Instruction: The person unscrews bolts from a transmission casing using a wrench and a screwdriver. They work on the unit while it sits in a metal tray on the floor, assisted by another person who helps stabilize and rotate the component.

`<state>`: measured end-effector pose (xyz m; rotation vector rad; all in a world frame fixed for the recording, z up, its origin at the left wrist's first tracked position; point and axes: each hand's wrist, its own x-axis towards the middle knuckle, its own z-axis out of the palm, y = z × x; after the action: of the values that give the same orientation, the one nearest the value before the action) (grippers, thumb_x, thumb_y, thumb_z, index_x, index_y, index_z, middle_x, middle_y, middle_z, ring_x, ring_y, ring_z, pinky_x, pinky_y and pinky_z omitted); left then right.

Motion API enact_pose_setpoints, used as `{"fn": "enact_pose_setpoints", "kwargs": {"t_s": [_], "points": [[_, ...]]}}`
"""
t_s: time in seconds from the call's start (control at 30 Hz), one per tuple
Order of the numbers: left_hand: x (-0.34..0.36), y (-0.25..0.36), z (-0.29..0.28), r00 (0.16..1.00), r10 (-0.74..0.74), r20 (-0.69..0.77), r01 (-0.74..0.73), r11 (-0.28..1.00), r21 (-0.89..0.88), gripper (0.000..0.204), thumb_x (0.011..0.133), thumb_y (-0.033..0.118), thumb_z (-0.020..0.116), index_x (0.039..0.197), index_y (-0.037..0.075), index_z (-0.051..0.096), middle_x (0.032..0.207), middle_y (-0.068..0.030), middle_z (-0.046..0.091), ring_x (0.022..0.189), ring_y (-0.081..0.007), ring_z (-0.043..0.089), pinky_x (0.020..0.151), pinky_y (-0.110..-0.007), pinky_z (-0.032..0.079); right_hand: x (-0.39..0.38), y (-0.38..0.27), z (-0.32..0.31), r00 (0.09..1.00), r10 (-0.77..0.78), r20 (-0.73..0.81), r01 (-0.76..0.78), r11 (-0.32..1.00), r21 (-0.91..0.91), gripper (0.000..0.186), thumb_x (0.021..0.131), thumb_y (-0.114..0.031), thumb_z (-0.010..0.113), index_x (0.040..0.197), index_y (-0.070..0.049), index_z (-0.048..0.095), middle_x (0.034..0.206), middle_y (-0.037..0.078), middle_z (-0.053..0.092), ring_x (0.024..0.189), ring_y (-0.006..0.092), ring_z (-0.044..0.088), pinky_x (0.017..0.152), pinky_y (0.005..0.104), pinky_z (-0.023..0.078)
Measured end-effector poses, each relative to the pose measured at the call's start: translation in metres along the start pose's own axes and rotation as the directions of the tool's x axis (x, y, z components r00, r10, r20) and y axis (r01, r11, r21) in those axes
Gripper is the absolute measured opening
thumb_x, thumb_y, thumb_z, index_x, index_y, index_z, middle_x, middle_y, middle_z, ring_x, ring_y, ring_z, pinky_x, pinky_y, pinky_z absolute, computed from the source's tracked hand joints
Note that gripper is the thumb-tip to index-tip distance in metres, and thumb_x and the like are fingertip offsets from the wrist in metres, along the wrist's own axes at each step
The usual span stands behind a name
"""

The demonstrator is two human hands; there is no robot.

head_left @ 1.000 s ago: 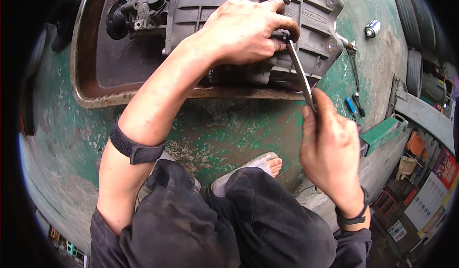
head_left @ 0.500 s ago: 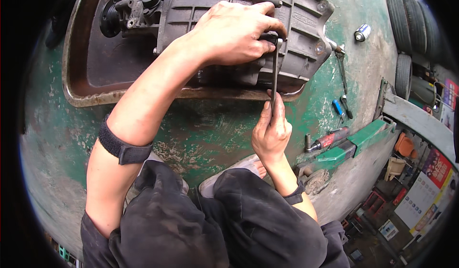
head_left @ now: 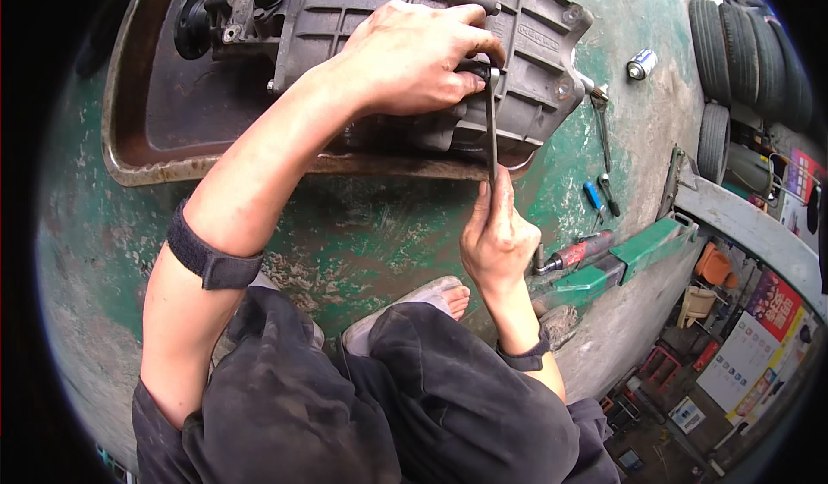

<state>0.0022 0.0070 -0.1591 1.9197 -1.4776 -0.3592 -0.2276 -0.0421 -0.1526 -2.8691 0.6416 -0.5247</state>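
Note:
A large grey cast-metal gearbox housing (head_left: 345,22) with raised ribs lies in a shallow, oil-stained metal tray (head_left: 259,172). My left hand (head_left: 414,57) reaches over the housing, its fingers bent round the far end of a slim steel wrench (head_left: 492,130) and a dark part beside it. What that dark part is cannot be made out under the fingers. The wrench stands edge-on to me, running from the housing toward my body past the tray's rim. My right hand (head_left: 498,242) is closed on its near end, with thumb and forefinger along the shaft.
To the right on the green painted floor lie a spray can (head_left: 641,65), a ratchet (head_left: 604,139), a blue-handled screwdriver (head_left: 592,197) and a red power ratchet (head_left: 578,254). A green metal lift arm (head_left: 625,264) crosses there. Tyres (head_left: 709,48) stand at the far right.
The view has shifted slightly, moving the surroundings left. Against the housing, the wrench's near end and my right hand have swung a little to the right. My left hand keeps its place.

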Motion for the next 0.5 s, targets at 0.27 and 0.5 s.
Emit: {"fn": "enact_pose_setpoints", "kwargs": {"t_s": [0.27,0.5], "points": [[0.002,-0.001,-0.001,1.000,-0.006,-0.015,0.007,1.000,0.011,0.039,0.083,0.029,0.069,0.120,0.018,0.065,0.119,-0.0112,0.061,0.102,-0.0334,0.064,0.086,-0.045,0.049,-0.013,-0.001,-0.002,0.961,0.259,0.095,-0.274,0.935,0.227,0.030,0.095,-0.005,0.059,0.121,0.009,0.059,0.081,0.024,0.069,0.061,0.0320,0.069,0.055,0.0348,0.053],[0.002,0.000,-0.002,0.998,-0.027,0.048,0.024,0.998,0.058,0.042,0.084,0.032,0.069,0.126,0.025,0.064,0.130,-0.0132,0.058,0.111,-0.0338,0.062,0.092,-0.043,0.049,0.061,-0.004,-0.080,0.742,0.418,0.524,-0.507,0.861,0.031,0.031,0.093,-0.019,0.064,0.114,0.004,0.066,0.071,0.019,0.066,0.058,0.0229,0.063,0.059,0.0341,0.048]]}}
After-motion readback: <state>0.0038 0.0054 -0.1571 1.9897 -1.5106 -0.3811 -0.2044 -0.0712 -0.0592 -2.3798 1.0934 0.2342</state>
